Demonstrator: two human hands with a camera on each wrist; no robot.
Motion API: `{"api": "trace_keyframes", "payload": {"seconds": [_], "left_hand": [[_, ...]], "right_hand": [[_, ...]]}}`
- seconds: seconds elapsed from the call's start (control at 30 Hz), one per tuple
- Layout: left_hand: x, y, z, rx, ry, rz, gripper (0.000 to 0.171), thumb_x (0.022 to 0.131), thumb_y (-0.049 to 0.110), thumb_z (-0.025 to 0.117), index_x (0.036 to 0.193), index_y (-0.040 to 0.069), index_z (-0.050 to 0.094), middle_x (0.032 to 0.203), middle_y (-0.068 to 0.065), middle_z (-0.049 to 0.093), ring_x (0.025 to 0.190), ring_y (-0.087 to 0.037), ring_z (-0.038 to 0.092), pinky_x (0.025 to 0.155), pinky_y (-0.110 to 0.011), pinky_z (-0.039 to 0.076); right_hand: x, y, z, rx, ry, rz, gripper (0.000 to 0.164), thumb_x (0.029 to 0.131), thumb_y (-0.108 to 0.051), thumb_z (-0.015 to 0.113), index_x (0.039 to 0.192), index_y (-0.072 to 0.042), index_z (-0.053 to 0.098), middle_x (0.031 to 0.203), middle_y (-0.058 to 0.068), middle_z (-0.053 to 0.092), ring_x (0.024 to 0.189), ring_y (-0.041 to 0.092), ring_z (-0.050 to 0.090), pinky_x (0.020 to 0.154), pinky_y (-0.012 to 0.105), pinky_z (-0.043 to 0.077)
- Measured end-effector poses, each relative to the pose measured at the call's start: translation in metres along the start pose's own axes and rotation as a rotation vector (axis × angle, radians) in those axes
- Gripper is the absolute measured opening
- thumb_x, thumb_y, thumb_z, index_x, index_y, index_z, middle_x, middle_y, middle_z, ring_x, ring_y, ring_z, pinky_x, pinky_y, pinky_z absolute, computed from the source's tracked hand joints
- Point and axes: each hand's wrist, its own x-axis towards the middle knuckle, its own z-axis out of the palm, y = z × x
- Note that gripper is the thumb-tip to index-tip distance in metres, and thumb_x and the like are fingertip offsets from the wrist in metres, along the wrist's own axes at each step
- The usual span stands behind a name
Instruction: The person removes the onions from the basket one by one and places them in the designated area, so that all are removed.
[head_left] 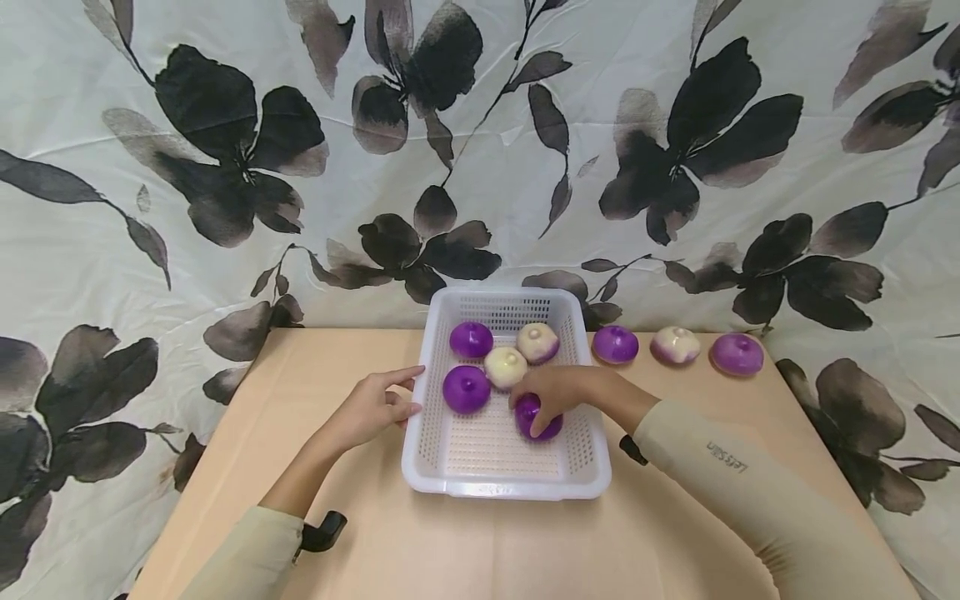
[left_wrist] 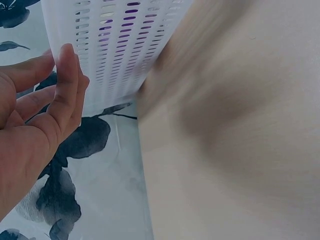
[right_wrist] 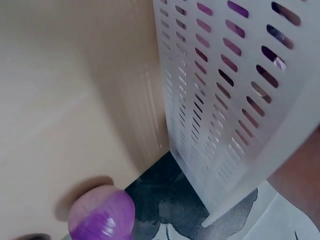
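Note:
In the head view, a white slotted plastic basket [head_left: 491, 487] stands before me. My right hand [head_left: 551, 392] reaches over its right side and grips a glossy purple onion [head_left: 528, 410], fingers curled over its top. My left hand [head_left: 378, 406] holds the basket's left rim between thumb and fingers; the left wrist view shows these fingertips [left_wrist: 67, 55] at the rim. Beside the gripped onion, the basket holds two purple onions [head_left: 466, 389] and two pale ones [head_left: 506, 367]. In the right wrist view, the basket wall [right_wrist: 215, 100] hides most of the right hand.
To the right of the basket, a purple onion [head_left: 616, 344], a white-and-purple onion [head_left: 675, 346] and another purple onion [head_left: 737, 355] sit in a row along the back of the tan table [head_left: 480, 550]. A floral cloth [head_left: 525, 167] hangs behind.

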Motion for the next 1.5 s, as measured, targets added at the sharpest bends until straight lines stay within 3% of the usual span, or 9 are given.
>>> {"api": "trace_keyframes", "payload": {"seconds": [0.23,0.5,0.77,0.93,1.07,1.33,1.5], "left_hand": [[-0.001,0.002,0.002,0.013,0.008,-0.018,0.063,0.094,-0.006,0.067,0.153,-0.004,0.044,0.130,-0.028,0.060,0.075,-0.019,0.071,0.069,-0.037,0.066],[-0.001,0.001,0.003,0.003,0.006,-0.016,0.064,0.094,-0.006,0.067,0.153,-0.006,0.043,0.130,-0.028,0.059,0.076,-0.017,0.072,0.074,-0.048,0.066],[-0.001,0.002,0.004,0.005,0.014,-0.019,0.063,0.094,-0.006,0.067,0.153,-0.005,0.044,0.129,-0.028,0.059,0.076,-0.015,0.072,0.075,-0.050,0.065],[-0.002,0.001,0.003,0.005,0.006,-0.010,0.063,0.094,-0.006,0.067,0.152,-0.007,0.043,0.128,-0.030,0.058,0.076,-0.016,0.071,0.072,-0.044,0.066],[-0.002,0.001,0.003,0.008,0.010,-0.018,0.064,0.094,-0.006,0.067,0.153,-0.006,0.043,0.129,-0.029,0.059,0.074,-0.017,0.071,0.072,-0.046,0.066],[0.000,0.001,0.004,0.020,0.016,-0.027,0.064,0.094,-0.006,0.067,0.153,-0.004,0.044,0.130,-0.028,0.059,0.073,-0.018,0.070,0.074,-0.053,0.064],[0.000,0.001,0.004,0.018,0.019,-0.026,0.064,0.094,-0.006,0.067,0.153,-0.004,0.044,0.130,-0.028,0.059,0.073,-0.018,0.070,0.071,-0.046,0.066]], "right_hand": [[0.003,-0.002,0.005,0.021,-0.018,-0.007,0.051,0.084,-0.026,0.086,0.132,-0.020,0.068,0.135,0.001,0.064,0.124,0.017,0.059,0.111,0.039,0.050],[-0.003,-0.006,0.004,0.025,-0.008,-0.033,0.052,0.084,-0.023,0.086,0.132,-0.019,0.068,0.133,0.000,0.062,0.122,0.016,0.058,0.108,0.037,0.052],[-0.025,0.000,-0.006,0.133,0.115,-0.116,0.056,0.086,-0.023,0.084,0.138,-0.014,0.065,0.137,0.003,0.061,0.128,0.020,0.057,0.112,0.041,0.050],[-0.044,0.009,-0.011,0.179,0.249,-0.168,0.056,0.086,-0.026,0.084,0.137,-0.015,0.065,0.135,0.003,0.064,0.128,0.024,0.058,0.110,0.046,0.051],[-0.059,0.021,-0.014,0.255,0.367,-0.187,0.055,0.086,-0.027,0.085,0.136,-0.017,0.066,0.137,0.005,0.064,0.127,0.025,0.059,0.106,0.045,0.054],[-0.089,0.047,-0.022,0.406,0.526,-0.160,0.058,0.086,-0.023,0.086,0.139,-0.017,0.063,0.140,0.009,0.062,0.121,0.030,0.062,0.098,0.042,0.056],[-0.105,0.060,-0.024,0.462,0.578,-0.115,0.061,0.088,-0.021,0.084,0.144,-0.015,0.059,0.141,0.013,0.058,0.122,0.035,0.059,0.098,0.045,0.057]]}}
